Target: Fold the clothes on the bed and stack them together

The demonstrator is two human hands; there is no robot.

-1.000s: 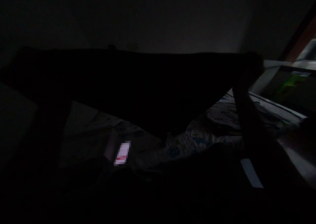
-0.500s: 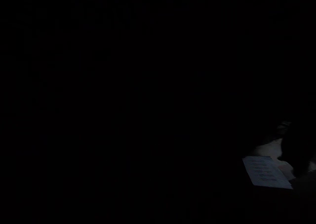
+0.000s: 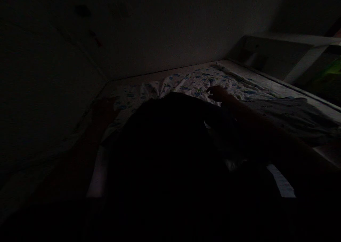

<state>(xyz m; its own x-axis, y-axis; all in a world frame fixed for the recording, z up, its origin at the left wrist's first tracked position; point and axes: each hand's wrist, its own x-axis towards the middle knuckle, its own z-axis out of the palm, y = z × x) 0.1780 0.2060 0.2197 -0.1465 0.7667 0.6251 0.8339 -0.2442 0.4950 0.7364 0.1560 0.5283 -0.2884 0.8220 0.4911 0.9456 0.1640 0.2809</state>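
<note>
— head view, very dim: what's the biggest thing you see?
— the bed [image 3: 266, 79], its floral sheet [image 3: 191, 84] crumpled against the wall [image 3: 160, 32]. over the near half lies a dark garment [image 3: 165, 135].
— and your hands?
— my right hand [image 3: 217, 92] rests at the garment's far edge, on the sheet, fingers [image 3: 210, 90] slightly apart and curled down. my left hand [image 3: 105, 108] lies by the garment's left edge; i cannot tell how its fingers stand.
— anything smaller?
— a pale strip [image 3: 281, 181] near my right arm.
</note>
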